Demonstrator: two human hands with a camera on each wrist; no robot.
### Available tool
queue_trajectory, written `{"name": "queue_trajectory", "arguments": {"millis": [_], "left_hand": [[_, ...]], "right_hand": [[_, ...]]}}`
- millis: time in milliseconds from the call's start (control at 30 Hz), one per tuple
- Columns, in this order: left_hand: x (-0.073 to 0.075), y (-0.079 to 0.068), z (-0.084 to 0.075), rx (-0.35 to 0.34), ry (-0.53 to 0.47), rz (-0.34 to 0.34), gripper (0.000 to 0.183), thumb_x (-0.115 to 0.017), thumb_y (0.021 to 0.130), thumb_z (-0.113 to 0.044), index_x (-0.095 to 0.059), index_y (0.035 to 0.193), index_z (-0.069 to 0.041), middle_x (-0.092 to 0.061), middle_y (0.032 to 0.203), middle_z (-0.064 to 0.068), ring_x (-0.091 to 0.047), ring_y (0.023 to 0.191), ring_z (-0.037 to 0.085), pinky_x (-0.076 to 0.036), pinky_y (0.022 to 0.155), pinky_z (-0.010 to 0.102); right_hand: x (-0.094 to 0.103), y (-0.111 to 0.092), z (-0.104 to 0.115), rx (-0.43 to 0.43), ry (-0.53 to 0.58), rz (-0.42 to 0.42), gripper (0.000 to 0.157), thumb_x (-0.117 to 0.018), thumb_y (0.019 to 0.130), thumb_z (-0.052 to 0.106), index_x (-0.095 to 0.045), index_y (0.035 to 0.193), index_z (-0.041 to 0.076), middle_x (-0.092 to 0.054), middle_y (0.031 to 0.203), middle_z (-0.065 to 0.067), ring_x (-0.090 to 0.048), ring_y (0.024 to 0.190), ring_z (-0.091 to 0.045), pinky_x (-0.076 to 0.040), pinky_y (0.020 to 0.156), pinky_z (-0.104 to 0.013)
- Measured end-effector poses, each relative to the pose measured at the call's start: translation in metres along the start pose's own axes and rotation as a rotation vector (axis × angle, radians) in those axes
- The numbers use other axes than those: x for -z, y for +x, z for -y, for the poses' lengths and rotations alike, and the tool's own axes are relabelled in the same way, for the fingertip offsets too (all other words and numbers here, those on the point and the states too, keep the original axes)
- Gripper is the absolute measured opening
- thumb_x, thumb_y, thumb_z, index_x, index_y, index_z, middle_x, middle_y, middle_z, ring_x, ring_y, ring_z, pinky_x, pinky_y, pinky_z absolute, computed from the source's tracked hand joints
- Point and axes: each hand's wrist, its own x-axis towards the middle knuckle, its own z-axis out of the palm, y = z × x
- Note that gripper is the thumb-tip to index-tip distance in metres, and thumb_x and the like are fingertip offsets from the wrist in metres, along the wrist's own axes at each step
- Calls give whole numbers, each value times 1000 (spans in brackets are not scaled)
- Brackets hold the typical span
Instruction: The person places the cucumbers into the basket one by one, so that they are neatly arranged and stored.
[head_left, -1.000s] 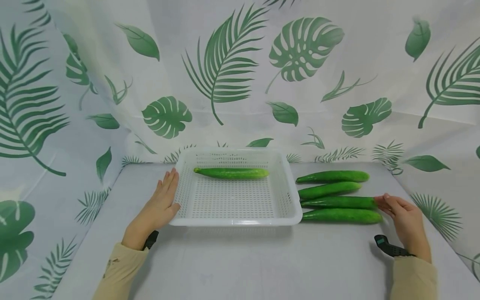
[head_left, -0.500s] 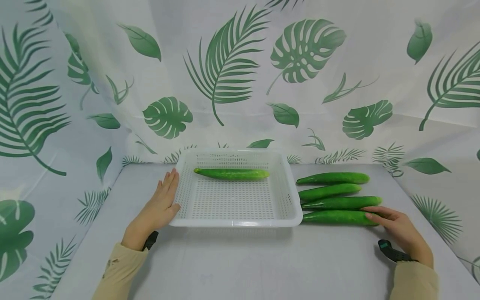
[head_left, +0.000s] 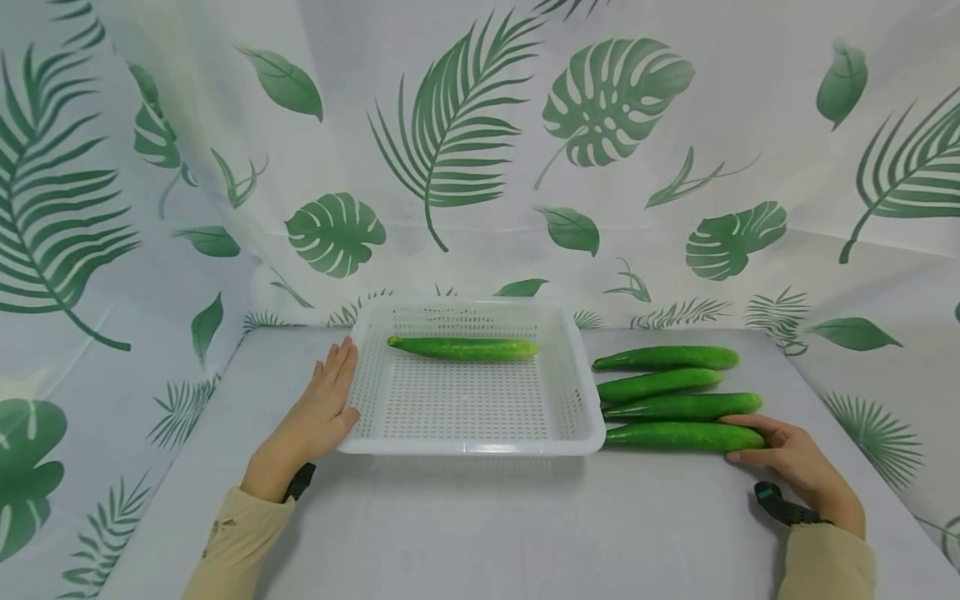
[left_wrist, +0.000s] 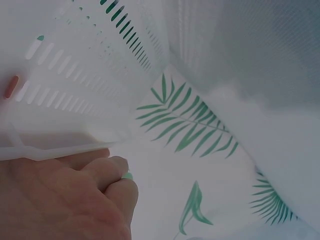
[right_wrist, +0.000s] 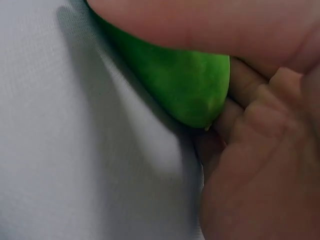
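Observation:
My left hand (head_left: pixel 318 412) lies with straight fingers against the left side of a white perforated plastic basket (head_left: pixel 468 447). In the left wrist view, the basket wall (left_wrist: pixel 65 100) rises just above that hand. A cucumber (head_left: pixel 465 348) lies crosswise at the back of the basket. Right of the basket, several cucumbers lie side by side on the table. The right hand (head_left: pixel 795 458) holds the right end of the front cucumber (head_left: pixel 675 435) between thumb and fingers. In the right wrist view, its rounded tip (right_wrist: pixel 200 95) shows between the thumb and the palm side.
Behind the front cucumber lie another cucumber (head_left: pixel 686 406), a shorter-looking one (head_left: pixel 660 384) and the rearmost one (head_left: pixel 667 357). Their left ends come close to the basket's right wall. A leaf-printed curtain (head_left: pixel 480 167) hangs behind and beside the white table (head_left: pixel 480 533).
My right hand has come forward from the end of the second cucumber to the front one and gripped its right end. The left hand and basket stay in place.

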Motion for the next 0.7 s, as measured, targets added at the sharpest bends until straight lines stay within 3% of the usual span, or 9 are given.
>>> {"name": "queue_trajectory", "arguments": {"millis": [100, 200, 367, 600, 700], "left_hand": [[0, 0, 0, -2, 2, 3, 83, -47, 90, -7, 1, 156, 6, 6, 164, 20, 10, 150, 33, 2, 119, 55], [1, 0, -1, 0, 2, 4, 83, -48, 90, -7, 1, 156, 6, 7, 164, 19, 11, 150, 33, 2, 119, 56], [0, 1, 0, 3, 2, 4, 83, -48, 90, -7, 1, 156, 7, 7, 164, 19, 11, 150, 33, 2, 119, 56], [-1, 0, 1, 8, 0, 2, 83, -48, 90, -7, 1, 156, 6, 6, 165, 18, 10, 151, 33, 2, 119, 55], [-1, 0, 1, 10, 0, 2, 83, -48, 90, -7, 1, 156, 6, 6, 165, 18, 10, 151, 33, 2, 119, 55]], "right_hand": [[0, 0, 0, 5, -19, -15, 62, -77, 87, 28, -56, 141, 9, -35, 150, -15, -38, 118, 4, -41, 80, -11], [1, 0, -2, 19, -14, -28, 60, -78, 86, 26, -58, 139, 8, -42, 142, -3, -40, 108, 11, -44, 80, -13], [5, -3, -5, 45, 19, -40, 55, -75, 89, 22, -58, 139, 7, -42, 131, 18, -42, 106, 14, -45, 79, -12], [6, -8, -6, 77, 148, -64, 48, -70, 93, 13, -58, 139, 7, -42, 124, 27, -40, 106, 15, -46, 80, -11], [7, -10, -6, 98, 298, -73, 42, -68, 93, 6, -64, 134, 11, -49, 122, 28, -48, 105, 12, -49, 79, -12]]}}
